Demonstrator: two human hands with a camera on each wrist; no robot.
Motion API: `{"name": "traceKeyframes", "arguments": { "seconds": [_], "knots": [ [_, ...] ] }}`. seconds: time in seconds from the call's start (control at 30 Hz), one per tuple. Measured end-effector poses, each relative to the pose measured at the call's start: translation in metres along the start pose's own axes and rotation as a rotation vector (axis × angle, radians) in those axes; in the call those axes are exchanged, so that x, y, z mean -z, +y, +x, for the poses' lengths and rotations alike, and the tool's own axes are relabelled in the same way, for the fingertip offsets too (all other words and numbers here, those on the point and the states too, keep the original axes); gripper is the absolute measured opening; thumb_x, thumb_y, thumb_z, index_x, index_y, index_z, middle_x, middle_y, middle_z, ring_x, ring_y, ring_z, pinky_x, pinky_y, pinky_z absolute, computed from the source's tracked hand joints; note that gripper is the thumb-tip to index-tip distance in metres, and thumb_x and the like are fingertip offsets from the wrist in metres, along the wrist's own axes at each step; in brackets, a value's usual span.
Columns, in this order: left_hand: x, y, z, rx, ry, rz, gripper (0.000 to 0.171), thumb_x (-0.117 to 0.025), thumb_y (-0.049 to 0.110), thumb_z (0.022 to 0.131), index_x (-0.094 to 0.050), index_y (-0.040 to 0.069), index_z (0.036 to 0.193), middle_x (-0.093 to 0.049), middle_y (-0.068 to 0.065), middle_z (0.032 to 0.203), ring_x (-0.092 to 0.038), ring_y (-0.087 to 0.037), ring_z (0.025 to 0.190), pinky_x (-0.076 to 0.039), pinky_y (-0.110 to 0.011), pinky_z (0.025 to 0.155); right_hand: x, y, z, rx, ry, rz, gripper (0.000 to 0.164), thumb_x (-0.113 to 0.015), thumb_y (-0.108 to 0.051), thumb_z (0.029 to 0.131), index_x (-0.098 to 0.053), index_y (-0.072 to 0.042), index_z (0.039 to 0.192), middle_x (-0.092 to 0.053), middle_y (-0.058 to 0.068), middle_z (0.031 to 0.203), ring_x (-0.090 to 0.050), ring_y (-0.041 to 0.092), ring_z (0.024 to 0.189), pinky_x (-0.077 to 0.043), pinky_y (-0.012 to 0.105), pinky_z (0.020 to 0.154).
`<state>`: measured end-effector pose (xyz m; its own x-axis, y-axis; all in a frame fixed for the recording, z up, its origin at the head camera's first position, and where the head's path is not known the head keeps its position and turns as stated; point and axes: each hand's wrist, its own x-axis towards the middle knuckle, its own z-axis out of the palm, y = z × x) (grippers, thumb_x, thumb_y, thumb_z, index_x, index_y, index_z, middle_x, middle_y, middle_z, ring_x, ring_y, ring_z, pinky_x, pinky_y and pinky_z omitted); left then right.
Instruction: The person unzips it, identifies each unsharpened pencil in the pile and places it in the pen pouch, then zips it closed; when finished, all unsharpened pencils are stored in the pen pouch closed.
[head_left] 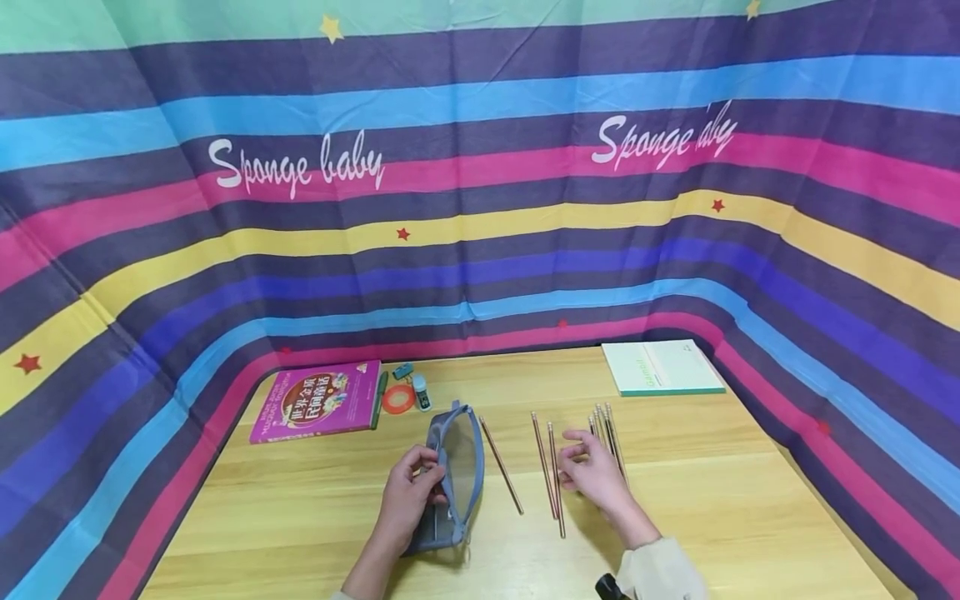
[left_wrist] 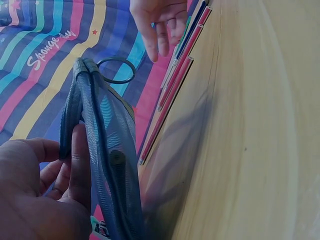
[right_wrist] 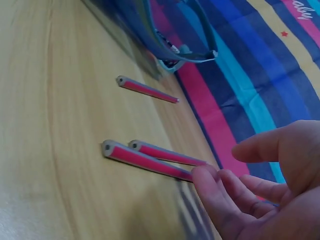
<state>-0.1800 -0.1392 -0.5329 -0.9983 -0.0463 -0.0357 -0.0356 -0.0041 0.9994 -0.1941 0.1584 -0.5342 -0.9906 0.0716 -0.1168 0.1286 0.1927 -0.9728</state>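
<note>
My left hand [head_left: 405,496] pinches the edge of a blue-grey mesh pencil case [head_left: 437,533] between thumb and fingers. The case stands upright with its mouth spread apart. One reddish pencil [head_left: 501,465] lies just right of the case. Farther right, two more pencils [head_left: 543,462] lie close together, and my right hand [head_left: 596,475] hovers by them with loosely bent fingers. In the right wrist view, the fingertips are at the far end of the nearer pencil [right_wrist: 145,162]; whether they touch cannot be told. Several other pencils [head_left: 611,433] lie partly hidden behind that hand.
At the back left lie a purple book [head_left: 322,400], a roll of orange tape [head_left: 398,399], a small bottle [head_left: 422,392] and a small teal item [head_left: 402,371]. A pale green notebook [head_left: 663,368] lies at the back right. Striped cloth [head_left: 465,292] surrounds the wooden table [head_left: 712,517].
</note>
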Motion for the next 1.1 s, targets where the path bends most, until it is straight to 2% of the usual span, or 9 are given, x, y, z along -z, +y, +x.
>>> {"name": "traceKeyframes", "arguments": {
  "seconds": [0.3,0.63,0.83,1.1],
  "knots": [
    [0.001,-0.001,0.001,0.007,0.004,0.001,0.018,-0.065,-0.003,0.093,-0.061,-0.006,0.11,-0.057,-0.004,0.089,-0.062,-0.012,0.062,-0.061,-0.026,0.053,-0.006,0.007,0.005,-0.01,-0.007,-0.042,0.057,-0.07,0.012,0.084,-0.054,0.004,0.139,-0.062,0.021,0.11,-0.066,0.024,0.078,-0.065,0.033,0.062],
    [0.001,-0.004,0.001,0.008,0.002,-0.01,0.018,-0.065,-0.003,0.093,-0.06,-0.006,0.111,-0.057,-0.004,0.09,-0.061,-0.012,0.062,-0.062,-0.027,0.054,-0.011,0.016,0.012,-0.004,0.04,-0.15,0.06,-0.08,0.009,0.075,-0.062,0.001,0.131,-0.065,0.016,0.105,-0.067,0.019,0.072,-0.066,0.03,0.063],
    [0.001,-0.005,0.002,-0.002,0.007,-0.018,0.018,-0.065,-0.004,0.092,-0.06,-0.007,0.109,-0.056,-0.004,0.089,-0.061,-0.011,0.062,-0.061,-0.026,0.052,-0.011,0.015,0.013,0.001,0.046,-0.178,0.056,-0.082,0.006,0.076,-0.064,0.0,0.129,-0.065,0.015,0.103,-0.068,0.018,0.068,-0.065,0.029,0.062],
    [0.002,-0.006,0.002,-0.001,0.003,-0.015,0.017,-0.065,-0.003,0.093,-0.06,-0.007,0.109,-0.056,-0.004,0.09,-0.061,-0.011,0.062,-0.061,-0.025,0.053,-0.013,0.015,0.015,0.0,0.06,-0.192,0.049,-0.078,0.005,0.082,-0.063,0.001,0.129,-0.065,0.013,0.097,-0.067,0.017,0.064,-0.064,0.028,0.059]
  ]
}}
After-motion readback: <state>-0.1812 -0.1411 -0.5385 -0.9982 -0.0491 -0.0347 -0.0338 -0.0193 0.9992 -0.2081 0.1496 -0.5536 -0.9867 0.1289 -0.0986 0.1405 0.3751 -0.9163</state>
